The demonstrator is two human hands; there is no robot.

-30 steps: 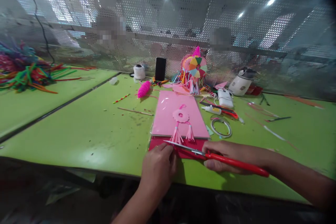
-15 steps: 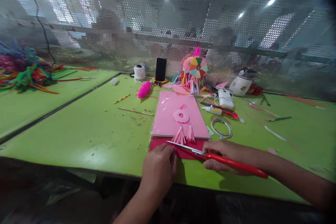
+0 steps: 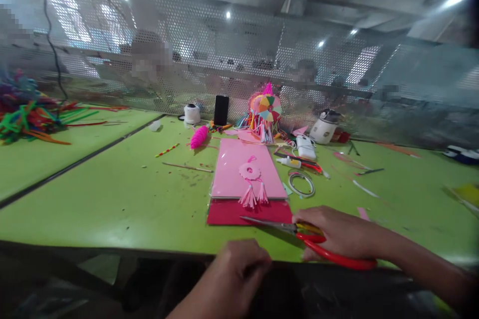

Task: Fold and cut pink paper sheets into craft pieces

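My right hand (image 3: 337, 232) grips a pair of scissors (image 3: 329, 254) by the red handles, blades pointing left over the front of a dark red sheet (image 3: 228, 213). At the table's front edge, my left hand (image 3: 243, 264) is closed with its fingers curled in; anything inside them is hidden. On the pink sheets (image 3: 228, 169) lying over the red one rests a scalloped pink paper ring (image 3: 250, 171). It has a small loop at its top and two pink fringed tassels (image 3: 247, 197) hanging toward me.
Behind the sheets are a phone (image 3: 221, 110), a bundle of magenta cord (image 3: 199, 137) and a multicoloured tasselled ornament (image 3: 269, 108). To their right lie a glue bottle (image 3: 289, 162), a tape roll (image 3: 301, 184) and a white device (image 3: 306, 147). Colourful strips (image 3: 30, 117) heap at far left.
My left hand has drawn back from the red sheet toward me, down to the table edge. The scissors have moved slightly nearer me, away from the tassels. The view has tilted up.
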